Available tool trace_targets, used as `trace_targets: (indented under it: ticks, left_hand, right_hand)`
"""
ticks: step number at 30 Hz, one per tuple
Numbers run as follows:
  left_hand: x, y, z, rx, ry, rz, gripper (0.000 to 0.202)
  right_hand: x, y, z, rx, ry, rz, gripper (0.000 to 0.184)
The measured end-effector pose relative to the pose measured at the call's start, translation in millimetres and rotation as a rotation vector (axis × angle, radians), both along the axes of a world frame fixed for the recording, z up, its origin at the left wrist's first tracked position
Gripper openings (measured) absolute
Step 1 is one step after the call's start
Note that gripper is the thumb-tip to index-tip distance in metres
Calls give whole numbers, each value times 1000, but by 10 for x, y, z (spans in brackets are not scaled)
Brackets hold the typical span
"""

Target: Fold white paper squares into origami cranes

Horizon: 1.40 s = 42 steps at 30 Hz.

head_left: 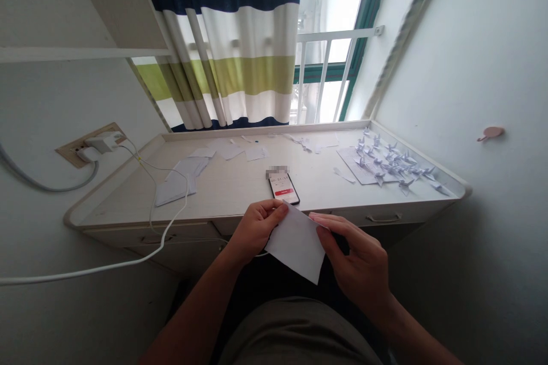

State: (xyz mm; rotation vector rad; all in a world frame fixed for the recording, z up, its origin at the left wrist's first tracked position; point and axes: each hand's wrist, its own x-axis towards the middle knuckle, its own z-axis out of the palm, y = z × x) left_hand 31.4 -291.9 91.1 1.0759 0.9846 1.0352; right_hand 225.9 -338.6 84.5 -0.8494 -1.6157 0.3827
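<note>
A white sheet of paper [297, 242], roughly square and tilted, is held up between both hands in front of the desk's front edge. My left hand [257, 228] pinches its upper left corner, thumb on the near side. On the right corner, my right hand [355, 248] grips with thumb and fingers. Some of the fingertips are hidden behind the paper. Just beyond the sheet lies a phone [283, 187] with a timer on its screen. Several folded paper cranes [391, 159] are grouped at the desk's right end, some on a flat sheet [349, 162].
Stacked paper [177, 182] lies on the desk's left side, with loose scraps [257, 153] toward the back. A white cable [160, 248] runs from the wall socket [89, 145] across the desk's left front. Raised edging [265, 130] borders the desk's back, below a striped curtain [252, 77].
</note>
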Motion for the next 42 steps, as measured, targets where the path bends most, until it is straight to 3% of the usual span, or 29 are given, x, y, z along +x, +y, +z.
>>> trace_targets:
  ticks: [7, 15, 20, 26, 28, 31, 35, 38, 42]
  left_hand:
    - [-10, -2, -3, -7, -28, 14, 54]
    - [9, -37, -6, 16, -47, -36, 54]
    - [26, -58, 47, 3, -51, -46, 54]
    - [19, -61, 5, -7, -79, -56, 51]
    - [13, -56, -10, 3, -81, -52, 50]
    - [12, -46, -1, -3, -105, -20, 51]
    - [27, -48, 58, 6, -106, -25, 49]
    - [36, -57, 93, 22, -93, -35, 46]
    - [43, -62, 91, 29, -94, -42, 44]
  right_hand:
    - [-14, -2, 26, 135, -107, 51, 38]
    - [-84, -38, 32, 373, -586, 7, 26]
    - [-118, -28, 12, 389, -680, -71, 21]
    - [-147, -19, -37, 364, -648, -111, 21]
    - [-145, -34, -30, 316, -584, -47, 25]
    - [-103, -40, 27, 163, -321, 56, 24]
    - [29, 54, 132, -240, -22, 29, 15]
    - [115, 160, 147, -652, -53, 306, 28]
    - [123, 227, 74, -842, 94, 507, 31]
